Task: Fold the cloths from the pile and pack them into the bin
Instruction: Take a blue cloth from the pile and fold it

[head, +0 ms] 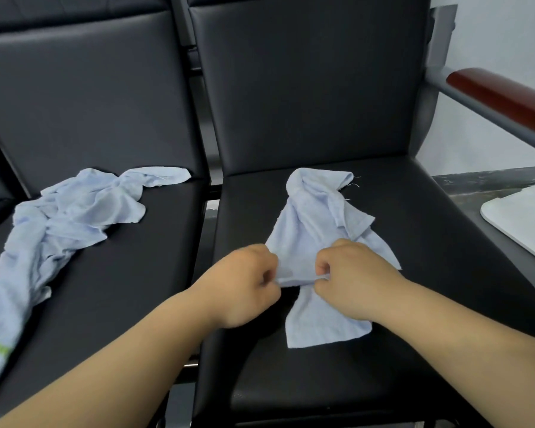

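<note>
Pale blue cloth (314, 230) lies crumpled on the chair seat (414, 273); left hand (244, 285) and right hand (349, 279) pinch one bunched edge close together. Risk: uneven fold, far end unsmoothed.

Cloth (318, 223) is soft, pale-blue woven fabric, matt, with frayed threads loose at its edges. Same fuzzy matt fabric in the pile (74, 217), all creased and crumpled. Seat (414, 288) is black leather-look padding, smooth, with a dull sheen. Frame (482, 111) looks like grey painted metal, matt. Armrest (501, 91) is red-brown and glossy. Tray (525, 217) is white, smooth, and looks like plastic.
</note>
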The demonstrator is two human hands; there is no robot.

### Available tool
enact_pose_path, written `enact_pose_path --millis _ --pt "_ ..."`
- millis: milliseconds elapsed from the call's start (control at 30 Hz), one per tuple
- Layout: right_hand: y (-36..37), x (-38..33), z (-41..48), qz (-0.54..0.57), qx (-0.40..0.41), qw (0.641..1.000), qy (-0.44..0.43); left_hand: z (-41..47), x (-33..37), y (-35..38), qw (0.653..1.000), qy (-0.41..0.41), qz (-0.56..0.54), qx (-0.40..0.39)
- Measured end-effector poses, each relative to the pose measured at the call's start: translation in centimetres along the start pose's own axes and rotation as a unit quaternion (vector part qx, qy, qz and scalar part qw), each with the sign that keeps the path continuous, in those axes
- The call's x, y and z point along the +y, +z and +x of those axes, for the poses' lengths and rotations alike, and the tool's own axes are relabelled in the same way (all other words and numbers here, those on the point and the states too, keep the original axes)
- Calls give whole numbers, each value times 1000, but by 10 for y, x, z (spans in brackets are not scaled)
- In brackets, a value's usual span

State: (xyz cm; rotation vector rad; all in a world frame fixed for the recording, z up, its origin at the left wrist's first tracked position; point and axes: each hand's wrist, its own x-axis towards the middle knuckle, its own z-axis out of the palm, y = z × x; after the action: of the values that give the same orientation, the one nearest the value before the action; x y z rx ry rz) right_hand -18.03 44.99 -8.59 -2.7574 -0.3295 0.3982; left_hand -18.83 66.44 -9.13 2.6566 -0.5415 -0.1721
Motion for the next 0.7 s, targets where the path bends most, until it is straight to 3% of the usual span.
enact_pose_path --millis 133,267,367,467,600,700 --pt "-15 2 9 95 62 991 64 0 7 -18 979 -41 -163 120" --pt "-32 4 12 242 73 962 105 1 19 -24 925 -85 -345 138" --pt "-34 3 7 396 41 907 139 2 22 -30 904 -103 -396 124" --pt "-38 0 5 539 22 827 158 2 24 -33 910 -83 -399 78" --pt "-44 0 3 515 5 855 62 -4 25 -35 974 -20 -227 7" --pt "-55 0 -7 383 -78 920 -39 -5 21 -37 977 -31 -193 81"
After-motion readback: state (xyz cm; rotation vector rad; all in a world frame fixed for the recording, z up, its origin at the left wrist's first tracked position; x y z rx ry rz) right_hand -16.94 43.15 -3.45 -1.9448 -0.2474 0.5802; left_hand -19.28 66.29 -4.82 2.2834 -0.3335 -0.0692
